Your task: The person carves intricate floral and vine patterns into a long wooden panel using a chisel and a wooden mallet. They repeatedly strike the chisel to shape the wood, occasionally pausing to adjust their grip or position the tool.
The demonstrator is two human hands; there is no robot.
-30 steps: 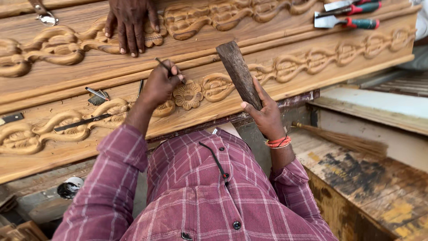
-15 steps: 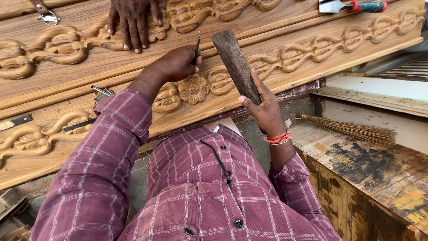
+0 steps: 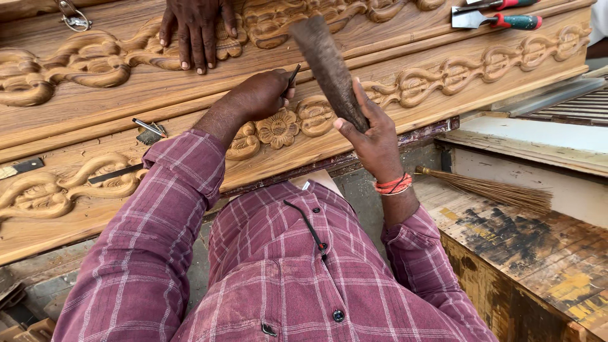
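the left hand (image 3: 259, 95) is clenched around a thin dark chisel (image 3: 293, 76), whose visible end sticks out past the knuckles and slants up to the right, just above the carved flower (image 3: 277, 128) on the long wooden panel (image 3: 392, 107). the right hand (image 3: 373, 136) grasps the lower end of a wooden mallet (image 3: 326, 60), a worn dark grey-brown block that widens upward, its long axis leaning up and to the left so its head hangs just beside the chisel's end. another person's hand (image 3: 196, 31) lies flat on the carved panel further back, and red-handled tools (image 3: 500, 16) rest at the far right.
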